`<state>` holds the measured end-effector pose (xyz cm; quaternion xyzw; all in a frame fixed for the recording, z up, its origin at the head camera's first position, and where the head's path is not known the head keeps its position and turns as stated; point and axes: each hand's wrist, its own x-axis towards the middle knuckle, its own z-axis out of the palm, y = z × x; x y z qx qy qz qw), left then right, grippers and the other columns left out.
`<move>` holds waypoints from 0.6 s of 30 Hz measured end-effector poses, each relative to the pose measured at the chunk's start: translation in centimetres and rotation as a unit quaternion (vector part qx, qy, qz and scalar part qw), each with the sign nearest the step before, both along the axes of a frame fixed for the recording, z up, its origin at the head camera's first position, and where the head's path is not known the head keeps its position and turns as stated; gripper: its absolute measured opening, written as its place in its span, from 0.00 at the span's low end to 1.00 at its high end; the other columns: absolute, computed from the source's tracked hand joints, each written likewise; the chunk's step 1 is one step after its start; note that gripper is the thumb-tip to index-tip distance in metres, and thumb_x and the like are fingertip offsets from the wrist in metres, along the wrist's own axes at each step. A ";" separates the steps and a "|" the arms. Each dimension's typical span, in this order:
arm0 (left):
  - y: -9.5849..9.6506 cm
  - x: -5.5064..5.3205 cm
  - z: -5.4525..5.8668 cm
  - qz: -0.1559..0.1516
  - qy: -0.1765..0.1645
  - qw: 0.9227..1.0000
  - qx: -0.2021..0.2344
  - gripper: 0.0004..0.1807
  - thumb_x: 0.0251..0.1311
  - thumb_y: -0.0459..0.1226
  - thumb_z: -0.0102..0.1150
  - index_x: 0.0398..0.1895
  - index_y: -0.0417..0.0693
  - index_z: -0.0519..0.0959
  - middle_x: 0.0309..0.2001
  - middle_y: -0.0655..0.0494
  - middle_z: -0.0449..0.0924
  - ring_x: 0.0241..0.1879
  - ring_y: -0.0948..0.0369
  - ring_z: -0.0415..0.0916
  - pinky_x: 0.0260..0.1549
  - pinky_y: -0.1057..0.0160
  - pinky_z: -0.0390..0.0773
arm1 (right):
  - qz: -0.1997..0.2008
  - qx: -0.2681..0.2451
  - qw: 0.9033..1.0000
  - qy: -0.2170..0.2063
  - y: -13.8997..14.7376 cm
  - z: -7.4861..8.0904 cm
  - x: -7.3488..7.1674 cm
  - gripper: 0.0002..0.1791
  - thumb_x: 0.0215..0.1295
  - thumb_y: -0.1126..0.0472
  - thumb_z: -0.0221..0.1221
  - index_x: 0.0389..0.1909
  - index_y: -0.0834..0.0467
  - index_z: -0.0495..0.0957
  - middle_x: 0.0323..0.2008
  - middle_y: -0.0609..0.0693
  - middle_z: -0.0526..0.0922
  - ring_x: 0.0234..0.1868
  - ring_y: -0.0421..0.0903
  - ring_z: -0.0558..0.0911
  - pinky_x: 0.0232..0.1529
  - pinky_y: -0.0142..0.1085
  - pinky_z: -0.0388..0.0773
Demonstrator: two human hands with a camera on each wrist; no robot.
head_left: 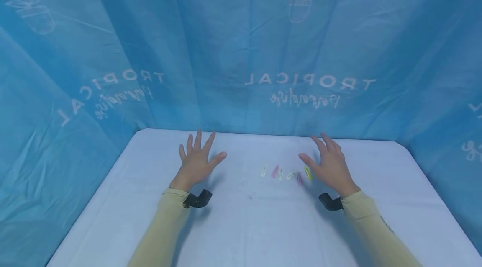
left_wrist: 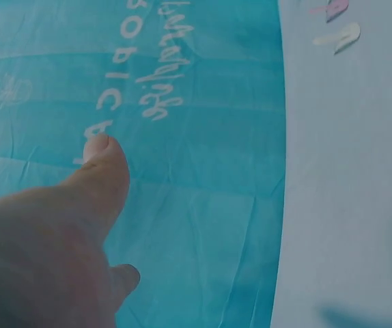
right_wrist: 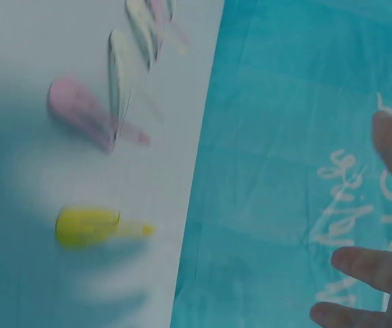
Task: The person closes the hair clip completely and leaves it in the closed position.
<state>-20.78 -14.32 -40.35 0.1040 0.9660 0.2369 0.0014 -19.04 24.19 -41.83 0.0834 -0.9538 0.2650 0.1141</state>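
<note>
Several snap hair clips lie in a loose row on the white table, right of its middle. A yellow hair clip (head_left: pixel 308 173) ends the row on the right, beside a pink hair clip (head_left: pixel 299 178). Further left come white clips and a second pink hair clip (head_left: pixel 275 171), with a white hair clip (head_left: pixel 264 170) at the far end. My left hand (head_left: pixel 196 162) is held over the table left of the row, fingers spread, holding nothing. Close to the yellow clip, my right hand (head_left: pixel 331 166) hovers with its fingers extended and nothing in them; its shadow falls near the clips.
The white tabletop (head_left: pixel 248 225) runs back to a blue printed curtain (head_left: pixel 226 49), which also hangs along both sides. Each wrist wears a black camera mount, the left mount (head_left: pixel 198 199) and the right mount (head_left: pixel 330 201). A small dark spot (head_left: pixel 250 197) marks the tabletop.
</note>
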 end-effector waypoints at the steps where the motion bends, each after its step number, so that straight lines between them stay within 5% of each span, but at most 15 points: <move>1: 0.1 0.0 -0.1 -0.001 -0.001 1.000 0.002 0.45 0.69 0.63 0.47 0.81 0.53 0.48 0.80 0.36 0.31 0.76 0.34 0.25 0.65 0.27 0.27 | 0.000 -0.002 1.000 -0.001 -0.3 -0.1 0.0 0.43 0.70 0.39 0.57 0.72 0.67 0.62 0.74 0.73 0.52 0.72 0.76 0.52 0.63 0.73 0.50; 18: 3.6 0.2 -1.6 -0.002 -0.003 0.999 0.031 0.43 0.70 0.62 0.48 0.81 0.53 0.52 0.79 0.36 0.38 0.77 0.36 0.30 0.67 0.29 0.32 | 0.019 -0.045 0.999 -0.015 -4.1 -1.0 -0.7 0.38 0.72 0.44 0.57 0.72 0.65 0.63 0.73 0.71 0.56 0.73 0.71 0.53 0.68 0.67 0.49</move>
